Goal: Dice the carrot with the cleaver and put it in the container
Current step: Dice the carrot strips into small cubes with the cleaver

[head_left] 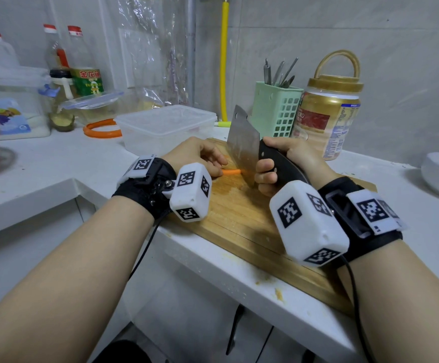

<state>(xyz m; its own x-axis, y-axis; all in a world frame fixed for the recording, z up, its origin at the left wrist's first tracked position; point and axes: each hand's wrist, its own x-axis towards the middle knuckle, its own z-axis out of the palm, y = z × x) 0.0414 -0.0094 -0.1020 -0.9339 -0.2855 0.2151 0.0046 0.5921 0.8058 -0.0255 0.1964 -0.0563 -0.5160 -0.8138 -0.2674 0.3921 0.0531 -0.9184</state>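
Both hands work over the wooden cutting board [239, 218]. Right hand [284, 163] has its fingers curled tightly around the black handle of the cleaver [243, 145], and the blade stands nearly upright with its edge down on the carrot [231, 171]. Left hand [200, 155] lies on the board with fingers bent, and it pins the carrot from the side away from the blade; I think this is to stop the piece from rolling while the fingertips stay back from the edge. Only a short orange piece shows between the left fingers and the blade, so I cannot tell how much carrot is hidden under the hand. No diced pieces are plainly visible on the board.

Behind the board stands the clear plastic container [166, 129], close enough for an easy transfer. It looks to have its lid on, though I cannot be sure; if so, it must be opened first. The dicing seems at an early step.
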